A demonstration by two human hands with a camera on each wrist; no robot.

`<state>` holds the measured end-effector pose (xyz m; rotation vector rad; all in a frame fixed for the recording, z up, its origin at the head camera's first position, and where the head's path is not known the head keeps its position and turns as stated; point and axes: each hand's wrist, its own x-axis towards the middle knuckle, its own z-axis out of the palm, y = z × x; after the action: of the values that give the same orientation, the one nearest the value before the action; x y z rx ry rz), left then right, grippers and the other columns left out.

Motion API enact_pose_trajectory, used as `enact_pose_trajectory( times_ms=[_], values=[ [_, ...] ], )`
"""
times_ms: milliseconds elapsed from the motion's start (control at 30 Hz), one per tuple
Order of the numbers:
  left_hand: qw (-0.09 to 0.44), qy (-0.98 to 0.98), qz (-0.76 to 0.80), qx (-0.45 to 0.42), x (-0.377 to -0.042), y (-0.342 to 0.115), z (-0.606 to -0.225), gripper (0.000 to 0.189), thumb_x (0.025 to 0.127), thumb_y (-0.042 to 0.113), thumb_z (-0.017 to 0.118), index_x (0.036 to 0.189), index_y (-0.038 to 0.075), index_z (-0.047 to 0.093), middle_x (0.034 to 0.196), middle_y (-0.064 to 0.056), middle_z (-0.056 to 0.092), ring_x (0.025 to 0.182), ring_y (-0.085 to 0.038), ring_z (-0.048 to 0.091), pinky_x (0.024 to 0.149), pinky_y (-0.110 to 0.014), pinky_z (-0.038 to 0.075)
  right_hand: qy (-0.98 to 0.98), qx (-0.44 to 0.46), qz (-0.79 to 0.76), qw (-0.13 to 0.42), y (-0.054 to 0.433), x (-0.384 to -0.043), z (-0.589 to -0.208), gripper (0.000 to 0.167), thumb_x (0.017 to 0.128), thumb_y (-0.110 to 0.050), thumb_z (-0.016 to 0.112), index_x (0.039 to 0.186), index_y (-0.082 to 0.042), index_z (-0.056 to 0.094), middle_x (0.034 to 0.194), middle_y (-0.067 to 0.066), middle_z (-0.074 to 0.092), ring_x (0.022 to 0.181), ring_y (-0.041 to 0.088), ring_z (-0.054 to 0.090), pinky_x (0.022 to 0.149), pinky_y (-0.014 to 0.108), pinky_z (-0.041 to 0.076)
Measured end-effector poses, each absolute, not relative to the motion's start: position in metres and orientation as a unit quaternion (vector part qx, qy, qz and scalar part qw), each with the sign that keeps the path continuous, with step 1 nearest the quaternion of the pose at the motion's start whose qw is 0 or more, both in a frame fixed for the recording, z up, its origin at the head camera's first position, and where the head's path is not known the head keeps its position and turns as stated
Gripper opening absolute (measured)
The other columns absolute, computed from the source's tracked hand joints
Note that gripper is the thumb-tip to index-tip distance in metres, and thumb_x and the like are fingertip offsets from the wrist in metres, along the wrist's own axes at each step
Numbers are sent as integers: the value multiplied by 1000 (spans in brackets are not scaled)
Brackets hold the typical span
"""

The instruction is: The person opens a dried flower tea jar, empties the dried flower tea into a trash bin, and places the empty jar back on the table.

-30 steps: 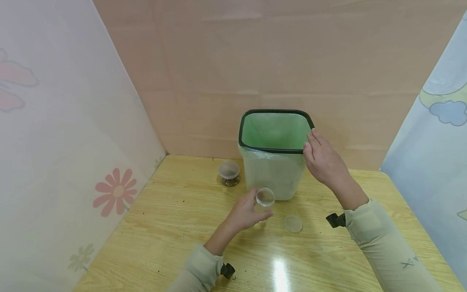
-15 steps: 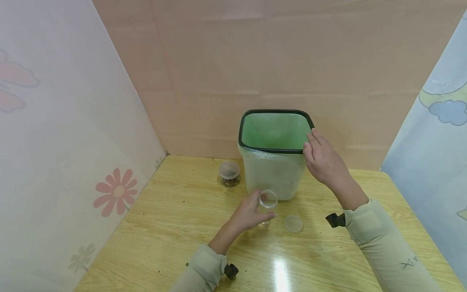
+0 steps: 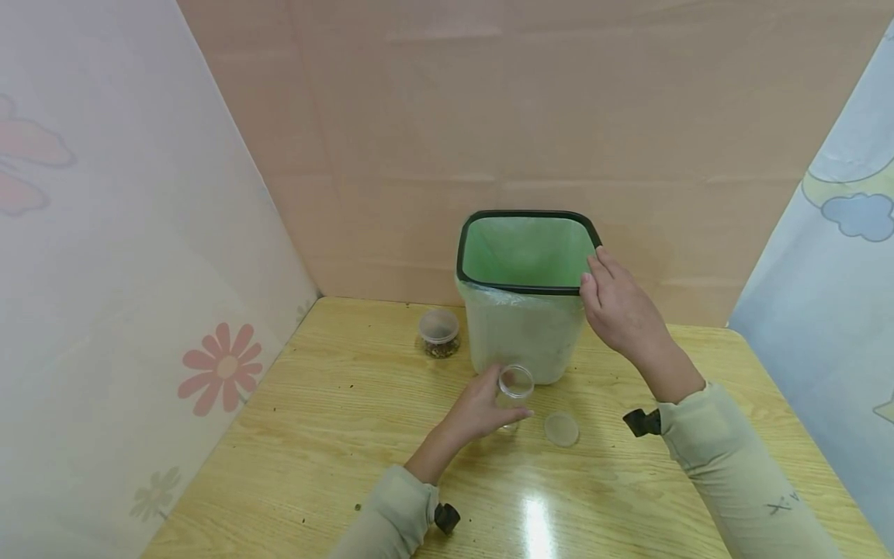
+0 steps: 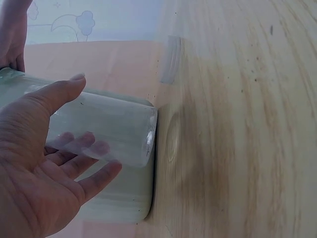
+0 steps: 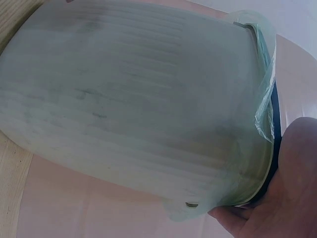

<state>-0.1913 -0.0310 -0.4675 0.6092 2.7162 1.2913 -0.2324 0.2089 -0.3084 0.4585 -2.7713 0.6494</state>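
My left hand (image 3: 478, 405) holds a clear plastic jar (image 3: 515, 386) without a lid, thumb on one side and fingers on the other. In the left wrist view the jar (image 4: 111, 126) looks empty, its base close over the table. Behind it stands a whitish trash bin (image 3: 524, 334) with a green liner (image 3: 527, 248) and a black rim ring. My right hand (image 3: 621, 307) grips the bin's rim at its front right corner. The right wrist view shows the bin's side (image 5: 124, 99) and the liner's folded edge (image 5: 266, 99) beside that hand (image 5: 282, 188).
A round clear lid (image 3: 562, 428) lies flat on the wooden table (image 3: 314, 435), right of the jar. Left of the bin stands a second clear jar (image 3: 439, 334) with dark bits in its bottom. A pinkish-brown backdrop (image 3: 391, 140) rises behind, with printed sheets on both sides.
My left hand has shifted slightly to the right with the jar, nearer the round lid. The right hand and the bin have stayed where they were.
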Motion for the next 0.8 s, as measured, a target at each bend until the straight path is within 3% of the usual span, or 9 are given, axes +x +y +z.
enact_pose_trajectory(
  times_ms=[367, 567, 800],
  values=[
    [32, 883, 423, 203, -195, -28, -473, 70, 84, 45, 82, 137, 11, 50, 128, -5, 61, 114, -19, 59, 93, -35, 51, -954, 154, 224, 122, 209, -233, -309, 67, 109, -37, 15, 153, 13, 27, 164, 28, 17, 151, 45, 16, 121, 59, 17],
    [31, 876, 432, 212, -198, -25, -474, 79, 84, 43, 83, 146, 14, 43, 132, -5, 60, 120, -18, 58, 98, -36, 50, -954, 156, 221, 127, 209, -233, -309, 66, 109, -36, 16, 153, 13, 27, 164, 28, 17, 151, 46, 17, 120, 60, 18],
    [38, 875, 435, 208, -201, -23, -477, 80, 83, 44, 83, 146, 15, 43, 134, -4, 59, 123, -20, 57, 100, -37, 50, -954, 156, 223, 128, 208, -231, -308, 65, 110, -35, 17, 152, 13, 28, 163, 29, 19, 150, 47, 19, 120, 61, 19]
  ],
)
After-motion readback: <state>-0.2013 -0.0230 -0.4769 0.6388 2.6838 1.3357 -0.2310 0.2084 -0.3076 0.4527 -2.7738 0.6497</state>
